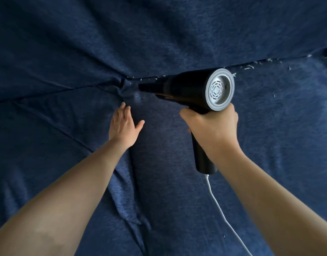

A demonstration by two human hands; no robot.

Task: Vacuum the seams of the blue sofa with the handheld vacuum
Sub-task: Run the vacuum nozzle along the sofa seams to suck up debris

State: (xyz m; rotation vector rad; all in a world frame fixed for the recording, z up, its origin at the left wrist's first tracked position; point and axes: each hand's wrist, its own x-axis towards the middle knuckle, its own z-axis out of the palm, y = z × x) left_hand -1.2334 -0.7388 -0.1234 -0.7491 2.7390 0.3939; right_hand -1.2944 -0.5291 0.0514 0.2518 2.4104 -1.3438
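Nothing to read here, honestly. The black handheld vacuum with the grey round rear cap (196, 87) has no logo, model number or label facing this way, just a ring of vent slots on the cap. The dark blue fabric sofa (177, 34) shows no tag or print, and the thin white cord (220, 209) is plain too.

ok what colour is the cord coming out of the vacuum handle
White. The cord trails from the bottom of the black handheld vacuum, clearest in the head view.
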